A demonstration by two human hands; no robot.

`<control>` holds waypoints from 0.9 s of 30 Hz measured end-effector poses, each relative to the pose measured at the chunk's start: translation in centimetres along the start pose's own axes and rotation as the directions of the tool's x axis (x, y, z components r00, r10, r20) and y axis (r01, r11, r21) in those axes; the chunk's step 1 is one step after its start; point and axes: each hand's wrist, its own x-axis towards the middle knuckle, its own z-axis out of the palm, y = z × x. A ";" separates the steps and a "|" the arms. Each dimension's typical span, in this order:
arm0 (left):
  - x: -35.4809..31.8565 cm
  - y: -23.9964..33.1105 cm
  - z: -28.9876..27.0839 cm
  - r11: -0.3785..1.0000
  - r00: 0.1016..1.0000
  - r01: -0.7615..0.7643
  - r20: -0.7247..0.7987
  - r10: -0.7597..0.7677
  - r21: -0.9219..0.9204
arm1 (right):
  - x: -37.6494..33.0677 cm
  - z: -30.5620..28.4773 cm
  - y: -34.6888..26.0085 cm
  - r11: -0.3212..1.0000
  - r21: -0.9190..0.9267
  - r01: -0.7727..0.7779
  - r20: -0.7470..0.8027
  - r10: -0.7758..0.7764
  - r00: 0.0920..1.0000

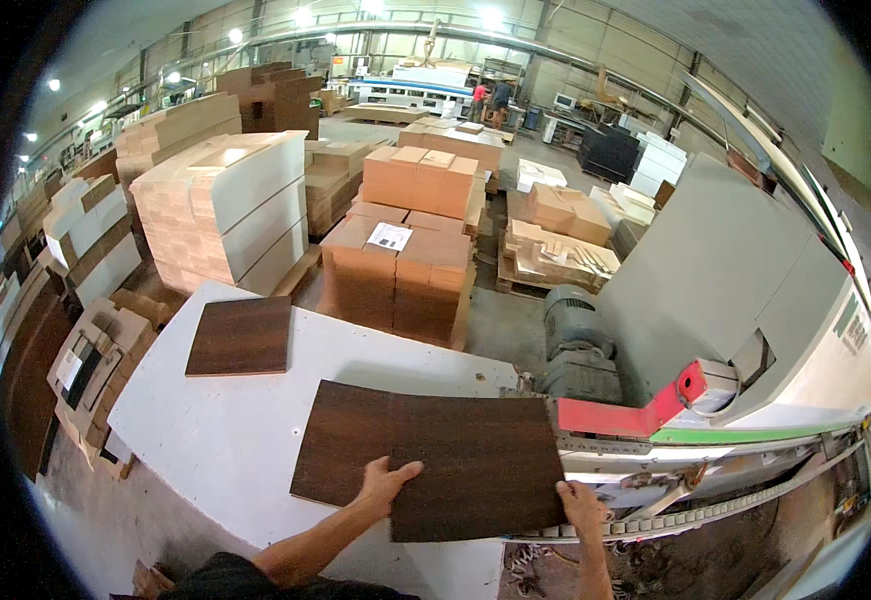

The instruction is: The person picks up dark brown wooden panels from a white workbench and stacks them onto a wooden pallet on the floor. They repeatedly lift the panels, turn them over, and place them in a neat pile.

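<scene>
A dark brown wood-grain panel (485, 470) is held level over the near end of a white board-topped table. My right hand (582, 505) grips its right edge near the near corner. My left hand (387, 485) is at its left side, thumb lying over the top; the fingers are partly hidden. Just left of it, a second dark brown panel (340, 435) lies on the table, its right part meeting or passing under the held one; I cannot tell which. Farther back on the white tabletop (355, 350) rests a smaller brown panel (240, 337).
Close on the right stands a large grey machine (725, 270) with a red bracket (625, 415) and an electric motor (577, 340). Brown cartons (395, 265) and a tall panel stack (225, 210) stand beyond the table. Two people (490, 100) are far off.
</scene>
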 end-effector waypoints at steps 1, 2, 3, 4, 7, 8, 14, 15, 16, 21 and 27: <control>-2.0 1.5 -1.2 0.999 1.000 -0.002 0.015 0.003 -0.036 | -0.7 0.6 -0.8 0.999 0.036 0.013 0.050 -0.014 0.999; -3.2 2.3 -2.8 0.998 0.997 -0.061 -0.039 0.061 0.009 | -1.0 1.6 -1.6 0.998 0.060 -0.013 0.093 0.007 0.996; -5.6 4.1 -3.9 0.988 0.985 -0.107 -0.121 0.121 0.115 | -1.6 2.2 -3.9 0.997 0.078 0.003 0.125 -0.013 0.992; -5.7 4.1 -5.7 0.975 0.973 -0.215 -0.068 0.219 0.055 | -1.7 3.6 -5.0 0.980 0.197 -0.002 0.112 -0.020 0.993; -6.7 5.5 -10.7 0.839 0.842 -0.534 -0.023 0.539 0.099 | -2.1 6.8 -10.9 0.624 0.780 -0.046 0.038 0.026 0.999; -7.6 6.7 -11.5 0.820 0.844 -0.515 -0.018 0.536 0.251 | -1.8 7.1 -14.2 0.450 0.885 -0.117 0.045 0.167 0.985; -8.6 13.7 -14.9 0.290 0.533 -0.753 0.289 0.795 0.590 | 2.2 13.8 -18.3 0.108 0.959 0.261 -0.279 0.221 0.935; -7.4 14.1 -15.0 0.235 0.447 -0.821 0.329 0.832 0.520 | 6.7 14.5 -9.1 -0.343 0.915 0.211 -0.333 -0.350 0.876; -6.5 14.4 -16.3 0.152 0.364 -0.863 0.383 0.849 0.482 | 8.7 15.2 -8.2 -0.359 0.905 0.230 -0.382 -0.444 0.810; -6.7 13.4 -19.2 0.077 0.360 -0.792 0.362 0.860 0.606 | 9.1 14.9 -13.9 -0.335 0.923 0.191 -0.371 -0.634 0.679; -5.8 12.5 -19.7 0.063 0.238 -0.851 0.276 0.931 0.521 | 10.1 13.6 -17.5 -0.318 0.933 0.169 -0.360 -0.818 0.449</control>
